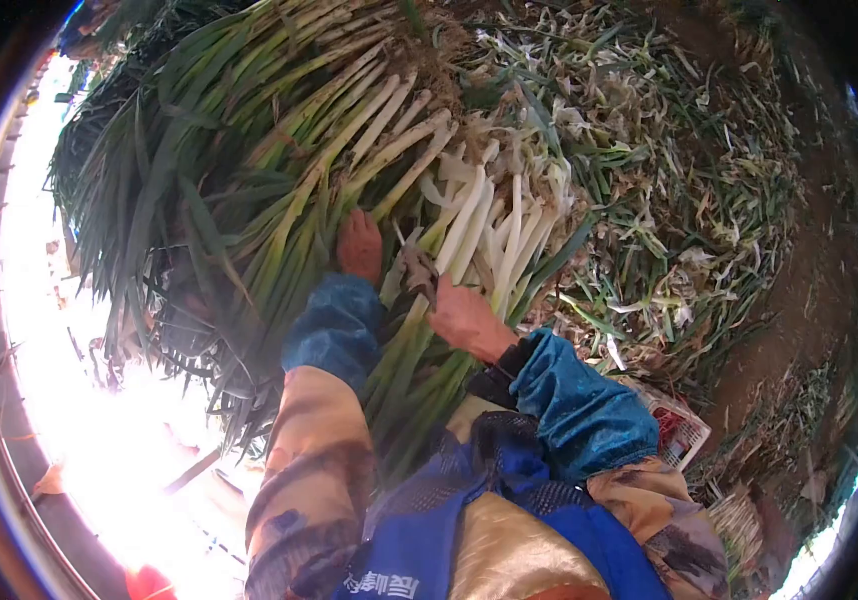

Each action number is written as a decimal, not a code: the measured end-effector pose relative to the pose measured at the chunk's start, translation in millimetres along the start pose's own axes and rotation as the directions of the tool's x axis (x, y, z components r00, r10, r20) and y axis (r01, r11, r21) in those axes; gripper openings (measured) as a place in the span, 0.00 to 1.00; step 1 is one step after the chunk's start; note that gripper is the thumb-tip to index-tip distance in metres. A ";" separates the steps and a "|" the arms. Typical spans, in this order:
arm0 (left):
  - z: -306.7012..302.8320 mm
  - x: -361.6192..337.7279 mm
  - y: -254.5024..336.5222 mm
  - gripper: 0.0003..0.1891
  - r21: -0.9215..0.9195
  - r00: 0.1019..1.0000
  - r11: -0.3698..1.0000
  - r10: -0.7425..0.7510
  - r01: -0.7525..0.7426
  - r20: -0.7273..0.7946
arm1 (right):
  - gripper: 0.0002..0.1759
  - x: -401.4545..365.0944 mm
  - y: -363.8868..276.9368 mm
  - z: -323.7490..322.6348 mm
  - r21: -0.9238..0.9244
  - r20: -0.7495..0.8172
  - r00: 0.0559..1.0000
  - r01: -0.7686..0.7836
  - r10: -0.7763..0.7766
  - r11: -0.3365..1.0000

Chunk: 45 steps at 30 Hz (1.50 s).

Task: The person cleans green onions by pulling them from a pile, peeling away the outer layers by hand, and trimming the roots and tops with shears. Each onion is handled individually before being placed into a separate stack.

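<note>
A big heap of green onions (279, 170) with white stalks and long green leaves fills the upper left and centre. My left hand (360, 245) rests on the stalks in the heap, fingers curled into them. My right hand (464, 318) grips a bundle of cleaned white stalks (494, 235) that fans up and to the right. Both forearms wear blue sleeve covers (579, 405) over patterned sleeves. A blue apron (429, 540) shows at the bottom.
Peeled skins and leaf scraps (679, 220) litter the dirt ground on the right. A white plastic basket (679, 430) lies at the lower right. Bright glare washes out the lower left.
</note>
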<state>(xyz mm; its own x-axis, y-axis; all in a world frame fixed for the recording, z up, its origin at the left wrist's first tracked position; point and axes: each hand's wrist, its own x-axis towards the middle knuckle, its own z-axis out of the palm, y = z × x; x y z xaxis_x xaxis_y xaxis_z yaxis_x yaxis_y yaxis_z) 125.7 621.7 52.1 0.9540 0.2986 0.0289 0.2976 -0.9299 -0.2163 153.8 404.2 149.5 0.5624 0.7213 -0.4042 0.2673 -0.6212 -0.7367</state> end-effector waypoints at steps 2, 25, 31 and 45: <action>3.9 10.3 -7.9 0.15 0.023 0.996 0.998 0.065 -0.066 0.054 | 0.30 -9.4 -3.0 0.8 -0.013 0.067 0.997 0.045 -0.044 0.999; -90.4 -60.2 45.9 0.19 -0.754 0.882 0.550 0.065 0.359 0.467 | 0.27 -93.8 12.7 -55.4 -0.025 0.000 0.998 -0.064 0.064 0.998; -103.9 -76.9 50.4 0.20 -0.723 0.865 0.569 0.040 0.391 0.500 | 0.21 -50.3 43.3 -43.9 -0.046 -0.075 0.986 -0.153 0.149 0.987; -144.4 -16.6 52.5 0.16 -0.597 0.833 0.717 0.040 0.361 0.552 | 0.25 -63.1 21.2 -95.1 0.063 -0.033 0.975 -0.217 0.219 0.974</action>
<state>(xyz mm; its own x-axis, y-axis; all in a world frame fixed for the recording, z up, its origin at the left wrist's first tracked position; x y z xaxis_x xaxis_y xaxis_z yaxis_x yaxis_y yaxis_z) 131.0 536.8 181.2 0.7856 0.3300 -0.5234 0.5801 -0.6869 0.4378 198.4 316.4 211.0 0.6329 0.5572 -0.5376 0.0893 -0.7422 -0.6642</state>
